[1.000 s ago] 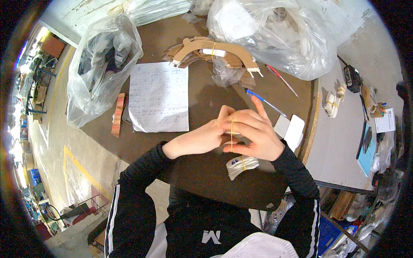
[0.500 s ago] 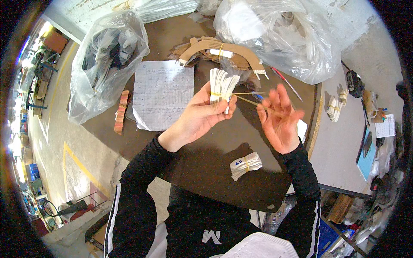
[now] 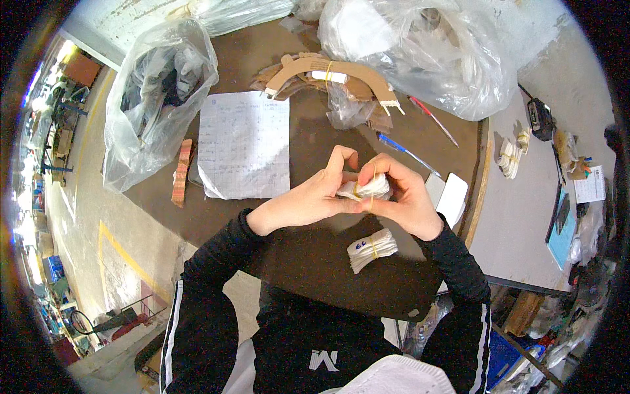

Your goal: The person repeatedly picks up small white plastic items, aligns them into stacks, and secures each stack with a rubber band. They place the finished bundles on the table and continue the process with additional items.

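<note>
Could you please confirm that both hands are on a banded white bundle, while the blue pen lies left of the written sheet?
Not quite: the head view shows the blue pen lying right of the written sheet. The left hand and right hand are indeed on a banded white bundle.

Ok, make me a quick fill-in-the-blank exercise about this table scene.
The left hand and right hand hold a ____ bundle between them.
A ____ band binds another bundle, which rests on the brown table.
The red pen lies farther from the hands than the ____ pen.

Missing words: white; yellow; blue.
</note>
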The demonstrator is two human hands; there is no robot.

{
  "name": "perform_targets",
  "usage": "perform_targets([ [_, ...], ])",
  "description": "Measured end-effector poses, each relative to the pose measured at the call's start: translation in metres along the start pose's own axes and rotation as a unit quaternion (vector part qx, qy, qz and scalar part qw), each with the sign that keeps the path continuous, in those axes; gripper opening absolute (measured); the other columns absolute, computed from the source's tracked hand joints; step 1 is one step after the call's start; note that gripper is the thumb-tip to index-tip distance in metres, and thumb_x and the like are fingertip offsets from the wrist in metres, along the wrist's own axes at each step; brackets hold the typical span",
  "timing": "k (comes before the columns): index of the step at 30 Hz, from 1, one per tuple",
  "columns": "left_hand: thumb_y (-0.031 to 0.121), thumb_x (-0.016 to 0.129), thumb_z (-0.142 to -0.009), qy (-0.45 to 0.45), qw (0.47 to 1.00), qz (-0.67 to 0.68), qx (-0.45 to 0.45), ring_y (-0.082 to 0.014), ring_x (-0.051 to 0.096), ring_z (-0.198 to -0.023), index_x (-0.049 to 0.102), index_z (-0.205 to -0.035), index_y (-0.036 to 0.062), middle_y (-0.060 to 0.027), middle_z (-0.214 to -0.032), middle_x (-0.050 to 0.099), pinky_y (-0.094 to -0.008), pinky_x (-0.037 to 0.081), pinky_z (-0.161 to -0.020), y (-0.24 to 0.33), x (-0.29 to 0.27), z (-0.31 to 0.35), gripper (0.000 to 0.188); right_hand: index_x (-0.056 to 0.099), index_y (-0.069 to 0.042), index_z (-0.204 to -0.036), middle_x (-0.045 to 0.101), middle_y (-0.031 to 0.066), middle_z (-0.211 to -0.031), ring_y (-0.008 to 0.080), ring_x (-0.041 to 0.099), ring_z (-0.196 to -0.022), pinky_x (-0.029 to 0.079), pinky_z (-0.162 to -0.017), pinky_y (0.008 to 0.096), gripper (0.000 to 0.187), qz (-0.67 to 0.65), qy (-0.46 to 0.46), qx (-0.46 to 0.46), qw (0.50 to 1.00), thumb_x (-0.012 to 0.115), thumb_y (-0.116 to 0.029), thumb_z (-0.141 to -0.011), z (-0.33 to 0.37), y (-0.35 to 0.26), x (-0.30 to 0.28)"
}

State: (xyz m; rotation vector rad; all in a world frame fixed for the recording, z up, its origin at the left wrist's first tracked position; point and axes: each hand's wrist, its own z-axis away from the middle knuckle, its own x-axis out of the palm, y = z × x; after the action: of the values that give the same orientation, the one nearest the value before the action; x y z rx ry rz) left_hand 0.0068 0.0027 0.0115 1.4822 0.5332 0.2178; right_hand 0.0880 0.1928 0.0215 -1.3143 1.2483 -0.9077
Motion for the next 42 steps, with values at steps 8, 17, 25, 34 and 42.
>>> perform_targets([
  [8,0.007,0.071,-0.085,0.051,0.995,-0.085,-0.018,-0.0232,0.057,-0.106,0.022,-0.125,0.0071,-0.0116,-0.111,0.051,-0.0339,0.047,-0.088,-0.007,0.004,0.000,0.063,0.063,-0.007,-0.100,0.060,0.0079,-0.094,0.0262,0.058,-0.098,0.047,-0.085,0.0322,0.031,0.188,0.092,-0.059,0.976,0.074,-0.001,-0.072,-0.008,-0.018,0.003],
  [17,0.019,0.078,-0.077,-0.085,0.963,-0.207,0.153,-0.0305,0.057,-0.093,0.047,-0.107,0.0045,-0.0132,-0.102,0.055,-0.0377,0.046,-0.077,-0.001,-0.003,0.002,0.046,0.063,-0.005,-0.093,0.057,0.0127,-0.120,0.0286,0.053,-0.107,0.039,-0.096,0.0380,0.014,0.128,0.391,-0.228,0.882,0.069,-0.012,-0.083,0.001,-0.019,-0.058],
  [25,0.020,0.074,-0.078,-0.090,0.965,-0.218,0.119,-0.0381,0.058,-0.094,0.041,-0.117,0.0026,-0.0190,-0.102,0.056,-0.0440,0.047,-0.082,0.007,0.048,0.019,0.054,0.070,-0.006,-0.078,0.059,0.0098,-0.120,0.0279,0.046,-0.116,0.032,-0.102,0.0382,0.018,0.438,0.408,-0.147,0.787,0.061,-0.019,-0.088,0.001,-0.019,-0.059],
  [34,0.013,0.069,-0.087,0.025,0.957,0.258,-0.131,-0.0108,0.057,-0.100,0.055,-0.121,0.0026,-0.0016,-0.108,0.062,-0.0287,0.046,-0.089,-0.005,-0.002,0.002,0.038,0.069,-0.007,-0.100,0.062,0.0096,-0.108,0.0270,0.059,-0.100,0.047,-0.084,0.0359,0.027,0.351,0.178,-0.161,0.905,0.075,-0.008,-0.074,-0.001,-0.006,-0.027],
  [42,0.016,0.074,-0.084,0.088,0.918,0.379,-0.078,-0.0114,0.056,-0.102,0.056,-0.118,0.0032,-0.0036,-0.109,0.062,-0.0276,0.045,-0.088,-0.005,-0.007,-0.001,0.041,0.069,-0.006,-0.099,0.064,0.0055,-0.094,0.0246,0.061,-0.086,0.046,-0.075,0.0368,0.028,0.349,0.074,-0.222,0.907,0.077,-0.011,-0.073,-0.006,-0.004,-0.012],
])
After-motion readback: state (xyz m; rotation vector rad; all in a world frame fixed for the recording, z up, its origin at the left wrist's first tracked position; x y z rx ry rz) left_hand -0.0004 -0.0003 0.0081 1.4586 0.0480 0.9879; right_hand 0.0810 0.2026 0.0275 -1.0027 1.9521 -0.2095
